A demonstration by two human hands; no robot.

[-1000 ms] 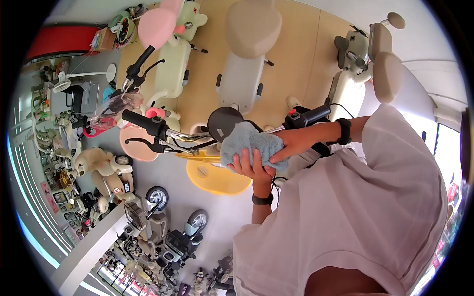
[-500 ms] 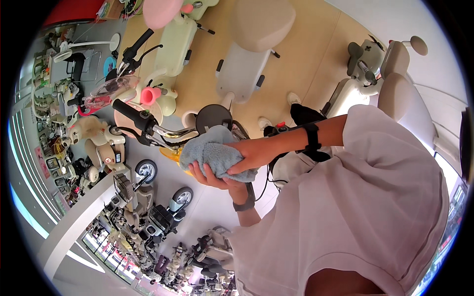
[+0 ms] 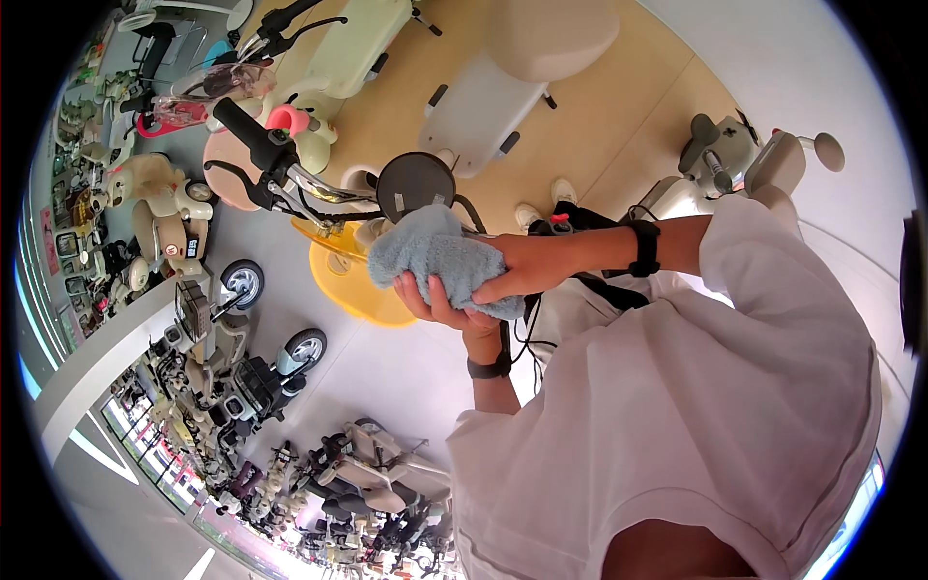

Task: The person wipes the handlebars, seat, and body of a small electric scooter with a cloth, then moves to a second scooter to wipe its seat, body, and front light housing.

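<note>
Both hands are around a bunched grey-blue cloth (image 3: 435, 256), directly in front of a scooter's handlebar. My left hand (image 3: 440, 304) grips it from below, fingers curled up over its near side. From the right, my right hand (image 3: 527, 266) presses onto it with the thumb along the fabric. What lies under the cloth, if anything, is hidden. Just beyond it is a round dark display (image 3: 416, 184). A chrome handlebar (image 3: 319, 186) runs left from there to a black grip (image 3: 246, 132) and brake lever (image 3: 232, 184). A yellow scooter part (image 3: 358, 285) shows below.
A beige scooter seat (image 3: 551, 39) and a pale footboard (image 3: 480, 111) stand at the far side. Another handlebar (image 3: 275, 39) is far left. White shoes (image 3: 564, 190) are on the floor beyond my right arm. Several parked scooters (image 3: 256, 387) line the left.
The view has shifted, so the handlebar sits higher and more of the yellow part shows. Both hands keep their hold on the cloth, which has turned slightly between them.
</note>
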